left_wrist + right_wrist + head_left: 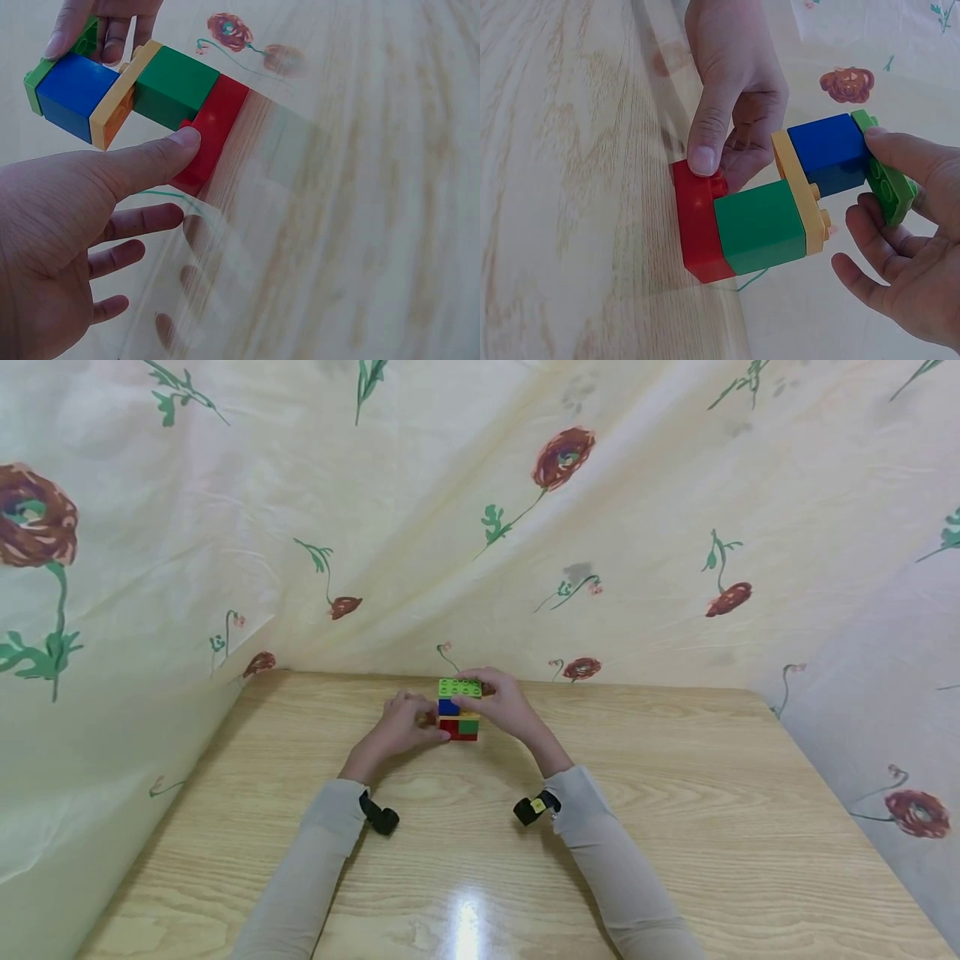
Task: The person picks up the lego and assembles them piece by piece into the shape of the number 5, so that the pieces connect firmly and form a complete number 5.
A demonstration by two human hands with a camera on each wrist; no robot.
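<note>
A small tower of toy building blocks stands on the table. Its base is a red block [694, 225], with a green block [761, 229] on it. Above that lies a thin yellow-orange plate [800, 195], then a blue block [829, 146]. A flat light green plate [459, 687] with studs is at the top. My left hand [407, 724] holds the red block low on the left side, its thumb against the block. From the right, my right hand [501, 703] pinches the light green plate between thumb and fingers.
The wood-grain table [675, 793] spreads around the tower. A floral-print cloth [435, 527] hangs behind it and along both sides, close to the tower at the back edge. Black straps with small cameras are on both wrists.
</note>
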